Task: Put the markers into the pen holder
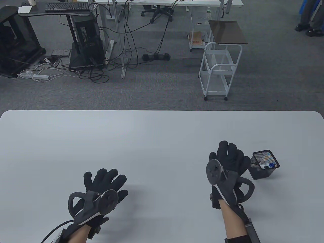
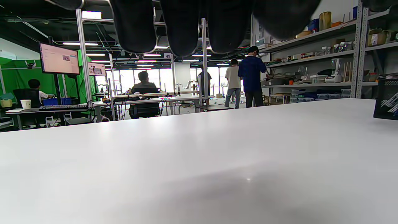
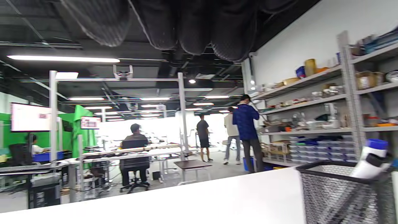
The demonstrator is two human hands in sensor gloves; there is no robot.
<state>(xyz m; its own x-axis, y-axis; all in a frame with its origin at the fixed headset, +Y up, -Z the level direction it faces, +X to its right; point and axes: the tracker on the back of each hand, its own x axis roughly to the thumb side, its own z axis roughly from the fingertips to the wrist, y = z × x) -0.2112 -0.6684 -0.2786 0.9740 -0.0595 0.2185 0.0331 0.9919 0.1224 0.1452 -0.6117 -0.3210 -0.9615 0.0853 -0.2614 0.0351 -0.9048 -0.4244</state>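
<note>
A black mesh pen holder stands on the white table at the right. A white marker with a blue cap leans inside it. The holder and the marker also show in the right wrist view. The holder's edge shows at the right of the left wrist view. My right hand hovers just left of the holder, fingers spread, holding nothing. My left hand rests flat near the table's front left, fingers spread, empty.
A white wire cart and a small brown table stand on the floor beyond the table's far edge. Desks, cables and a computer tower are at the back left.
</note>
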